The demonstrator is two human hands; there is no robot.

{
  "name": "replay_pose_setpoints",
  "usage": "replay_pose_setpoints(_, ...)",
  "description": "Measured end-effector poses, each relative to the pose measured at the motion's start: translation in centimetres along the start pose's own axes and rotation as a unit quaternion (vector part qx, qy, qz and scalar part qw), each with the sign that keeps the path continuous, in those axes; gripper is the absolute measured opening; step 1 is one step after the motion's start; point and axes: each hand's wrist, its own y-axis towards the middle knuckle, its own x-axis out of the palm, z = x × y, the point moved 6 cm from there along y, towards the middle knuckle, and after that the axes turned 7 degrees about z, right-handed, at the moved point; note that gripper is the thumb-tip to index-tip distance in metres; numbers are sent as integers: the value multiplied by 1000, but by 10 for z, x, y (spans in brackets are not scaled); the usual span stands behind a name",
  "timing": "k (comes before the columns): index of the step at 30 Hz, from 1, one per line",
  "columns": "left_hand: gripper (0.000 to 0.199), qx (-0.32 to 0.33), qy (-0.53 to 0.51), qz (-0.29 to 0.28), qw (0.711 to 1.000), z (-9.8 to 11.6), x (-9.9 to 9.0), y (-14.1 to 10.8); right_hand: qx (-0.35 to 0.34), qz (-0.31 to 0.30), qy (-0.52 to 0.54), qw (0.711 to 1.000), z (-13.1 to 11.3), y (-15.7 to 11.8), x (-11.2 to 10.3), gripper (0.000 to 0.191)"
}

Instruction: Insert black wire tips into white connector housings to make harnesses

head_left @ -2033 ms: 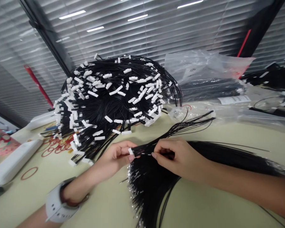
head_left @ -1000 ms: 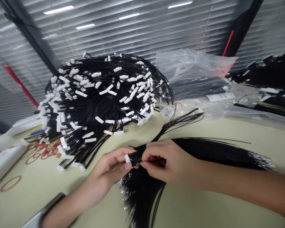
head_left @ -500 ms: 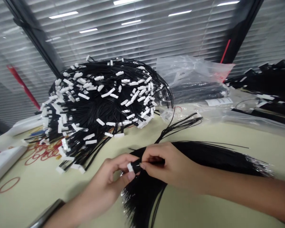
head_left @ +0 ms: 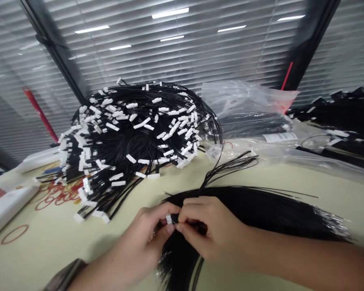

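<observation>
Left hand (head_left: 141, 234) and right hand (head_left: 212, 228) meet at a white plastic connector (head_left: 169, 219) over a loose black wire bundle (head_left: 255, 208).

At lower centre, the left thumb and fingers pinch the connector, while the right hand's pressed-together fingertips hide what they pinch. The bundle fans across the pale table (head_left: 45, 250); a careless tug could snag neighbouring strands or pull a wire free. At upper left lies a heap of connector-tipped wires (head_left: 124, 141); at upper right, a clear plastic bag (head_left: 245, 109).
</observation>
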Motion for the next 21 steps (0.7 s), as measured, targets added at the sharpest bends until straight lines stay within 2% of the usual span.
replay_pose_setpoints(2,27,-21,-39,6,999,-2,0,3,31,12,11,999,5,2,-2,9)
replay_pose_setpoints(4,27,-71,-125,-8,990,-9,3,6,63,19,23,998,10,4,-5,10)
replay_pose_setpoints(6,27,-119,-248,-38,961,-16,8,9,72,15,33,997,12,6,-7,13)
replay_pose_setpoints(8,27,-137,-349,-48,926,-20,8,12,66,9,36,997,11,9,-10,11)
replay_pose_setpoints(11,24,-155,-389,-35,907,-26,4,16,40,17,44,998,8,12,-16,18)
replay_pose_setpoints(13,24,-159,-384,-26,909,-28,2,16,28,81,56,995,8,14,-28,22)
replay_pose_setpoints(15,26,-150,-387,-15,910,-27,1,16,1,177,55,983,6,14,-43,20)
replay_pose_setpoints(16,27,-147,-389,-15,909,-27,1,16,-27,207,45,977,3,13,-47,20)
replay_pose_setpoints(17,28,-146,-390,-14,909,-27,2,15,-63,213,29,975,-1,12,-48,22)
replay_pose_setpoints(19,27,-144,-392,-15,909,-27,3,15,-125,169,-14,977,-7,11,-39,26)
replay_pose_setpoints(21,26,-127,-394,-28,910,-25,4,14,-124,91,-51,987,-5,8,-22,31)
